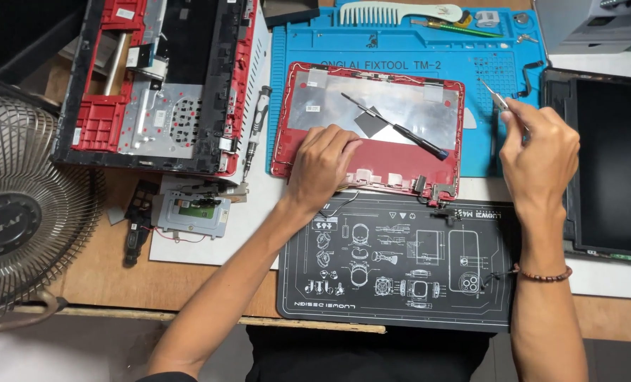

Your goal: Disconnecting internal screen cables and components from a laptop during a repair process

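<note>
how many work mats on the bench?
2: blue mat at the back under the red lid; black mat at the front edge. More may be hidden.

There are two work mats, one blue mat [297, 85] and one black mat [393, 283], two red laptop shells, a lid shell [400, 106] and a base shell [103, 120], one fan [25, 212], one comb [393, 13], one screen panel [612, 170], and two screwdrivers, one [255, 131] and another [400, 131].
</note>
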